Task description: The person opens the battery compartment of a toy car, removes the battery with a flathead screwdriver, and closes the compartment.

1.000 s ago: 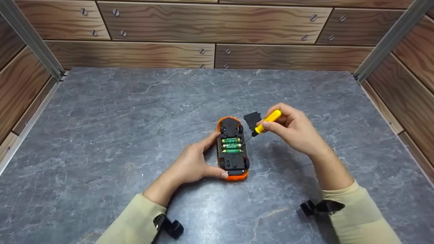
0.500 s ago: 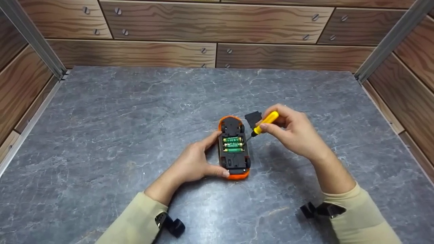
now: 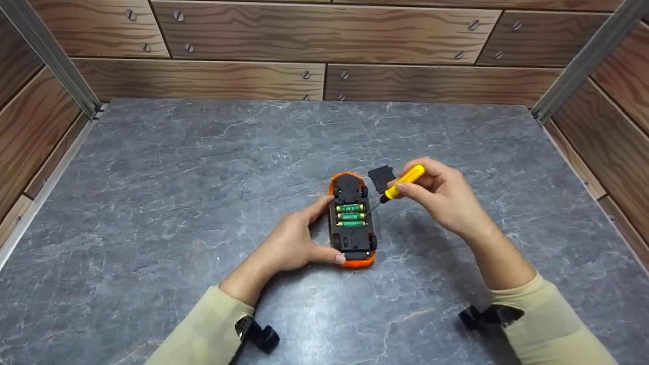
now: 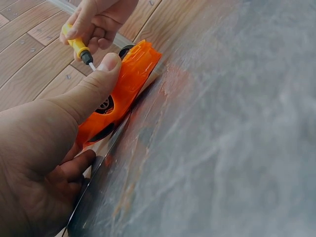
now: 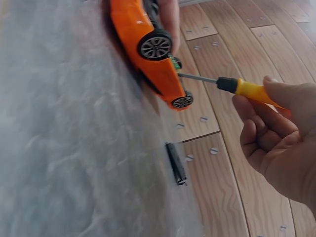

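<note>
An orange toy car (image 3: 358, 262) lies upside down on the table, its black underside facing up. In its uncovered compartment sit three green batteries (image 3: 350, 216) side by side. My left hand (image 3: 288, 243) grips the car along its left side, thumb at the near end and a finger near the far end. Between thumb and fingers my right hand (image 3: 446, 200) pinches a yellow screwdriver (image 3: 405, 182). The screwdriver's shaft (image 5: 197, 77) reaches the right edge of the battery compartment in the right wrist view. A black battery cover (image 3: 381, 178) lies just beyond the screwdriver.
The grey marbled table (image 3: 203, 162) spreads around the car. Wood-patterned walls (image 3: 334, 33) stand at the back and both sides, with metal posts (image 3: 578, 61) at the corners. A black wrist camera (image 3: 266, 338) is strapped at each sleeve.
My right hand and the screwdriver have shifted slightly right, and the shaft's tip sits a little higher along the compartment edge. My left hand keeps its grip on the car; the whole view drifts slightly.
</note>
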{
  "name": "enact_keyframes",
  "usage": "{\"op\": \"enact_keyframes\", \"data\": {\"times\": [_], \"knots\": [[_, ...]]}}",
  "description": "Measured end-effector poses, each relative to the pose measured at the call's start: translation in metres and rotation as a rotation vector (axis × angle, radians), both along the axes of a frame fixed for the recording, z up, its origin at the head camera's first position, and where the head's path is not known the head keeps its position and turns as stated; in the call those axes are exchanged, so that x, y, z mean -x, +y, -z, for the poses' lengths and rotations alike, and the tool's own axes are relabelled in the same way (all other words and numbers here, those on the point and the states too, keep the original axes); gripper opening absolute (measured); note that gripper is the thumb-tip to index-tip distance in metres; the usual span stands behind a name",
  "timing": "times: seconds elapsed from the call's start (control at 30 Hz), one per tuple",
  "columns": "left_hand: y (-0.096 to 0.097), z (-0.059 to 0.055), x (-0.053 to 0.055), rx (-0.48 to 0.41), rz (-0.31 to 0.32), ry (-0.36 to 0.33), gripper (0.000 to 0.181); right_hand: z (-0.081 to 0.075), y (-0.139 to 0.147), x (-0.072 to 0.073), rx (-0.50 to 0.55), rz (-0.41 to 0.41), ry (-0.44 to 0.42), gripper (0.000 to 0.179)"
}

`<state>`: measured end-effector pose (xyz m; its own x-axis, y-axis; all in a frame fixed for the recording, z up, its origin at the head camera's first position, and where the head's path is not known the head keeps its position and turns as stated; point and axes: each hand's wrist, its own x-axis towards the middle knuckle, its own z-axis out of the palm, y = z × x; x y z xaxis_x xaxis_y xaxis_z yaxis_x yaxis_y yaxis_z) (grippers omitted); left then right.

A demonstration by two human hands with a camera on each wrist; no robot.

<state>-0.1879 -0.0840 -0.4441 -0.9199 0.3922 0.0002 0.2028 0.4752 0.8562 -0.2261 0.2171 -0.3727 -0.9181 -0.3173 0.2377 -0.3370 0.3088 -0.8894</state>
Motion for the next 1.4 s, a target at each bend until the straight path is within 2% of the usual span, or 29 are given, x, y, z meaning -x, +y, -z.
{"op": "enact_keyframes", "data": {"times": [0.27, 0.43, 0.67, 0.97, 1.4], "knots": [[0.001, 0.0, 0.0, 0.0, 0.0, 0.003, 0.127, 0.013, 0.005, -0.006, 0.111, 0.085, -0.018, 0.018], [0.0, -0.001, 0.0, -0.003, -0.004, -0.007, 0.128, 0.02, 0.004, -0.005, 0.185, 0.106, -0.026, 0.02], [0.001, -0.002, 0.0, -0.012, 0.003, -0.008, 0.129, 0.026, 0.005, -0.002, 0.226, 0.126, -0.012, 0.023], [0.0, -0.001, 0.001, -0.012, 0.004, 0.001, 0.127, 0.03, 0.008, 0.001, 0.267, 0.087, -0.004, 0.022], [0.0, 0.0, 0.001, -0.007, 0.007, 0.012, 0.128, 0.033, 0.011, 0.005, 0.258, 0.106, -0.032, 0.023]]}}
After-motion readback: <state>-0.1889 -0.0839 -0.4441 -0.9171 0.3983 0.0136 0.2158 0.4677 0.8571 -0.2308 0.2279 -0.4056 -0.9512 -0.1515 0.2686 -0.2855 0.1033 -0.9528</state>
